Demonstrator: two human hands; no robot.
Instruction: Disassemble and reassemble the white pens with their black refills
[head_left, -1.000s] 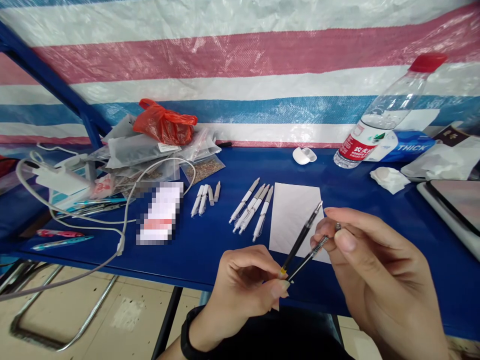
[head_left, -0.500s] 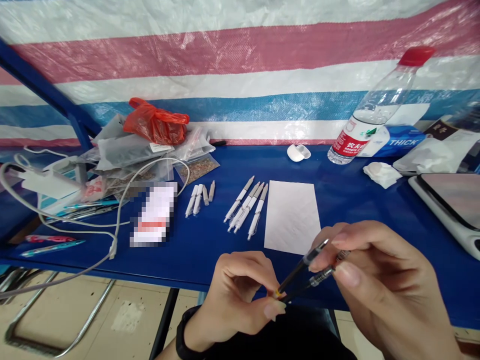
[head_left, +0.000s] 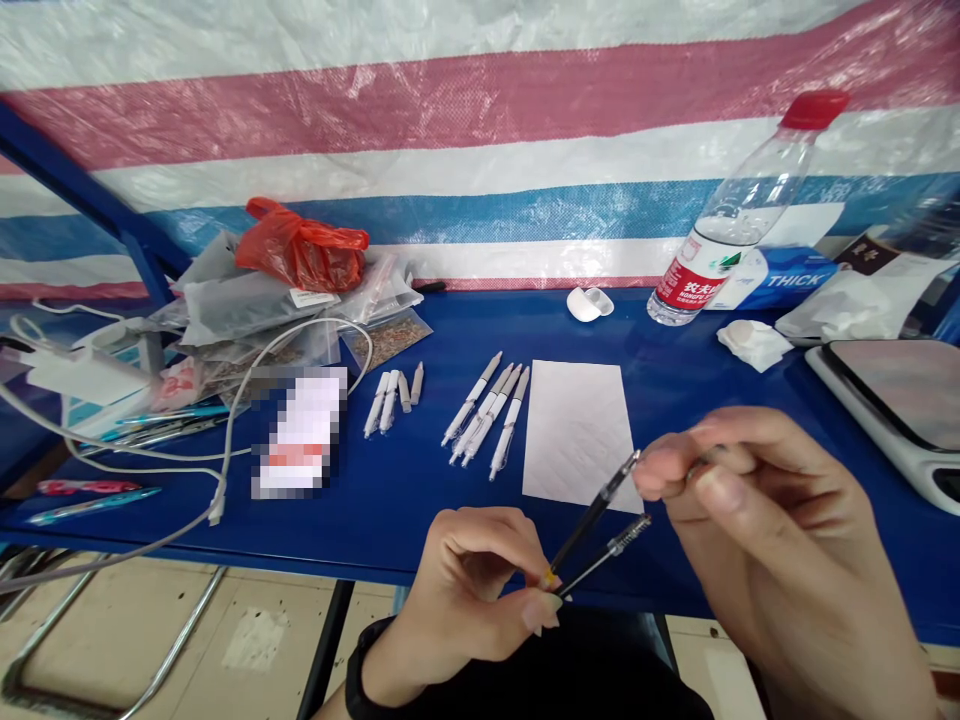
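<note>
My left hand [head_left: 487, 580] pinches two dark pen refills between thumb and fingertips, their tips pointing up to the right. One pen refill [head_left: 596, 515] has a clear front end and a metal point. Around the end of the other sits a small coiled spring [head_left: 628, 535]. My right hand [head_left: 757, 510] is closed in a pinch just to the right of the refill tips, apart from the spring. A sliver of something small and metallic [head_left: 709, 458] shows between its fingers, mostly hidden. White pen barrels [head_left: 487, 415] lie on the blue table, left of a white paper sheet [head_left: 574, 430].
Shorter pen parts [head_left: 391, 400] lie farther left. Plastic bags, a red bag [head_left: 300, 245] and a looping white cable [head_left: 225, 470] crowd the left side. On the right stand a water bottle [head_left: 739, 220], a crumpled tissue [head_left: 754, 343] and a white scale [head_left: 885, 400].
My right hand has drawn away up and to the right from the refills, leaving the spring on one refill in full view. The left hand keeps its pinch, nearly still.
</note>
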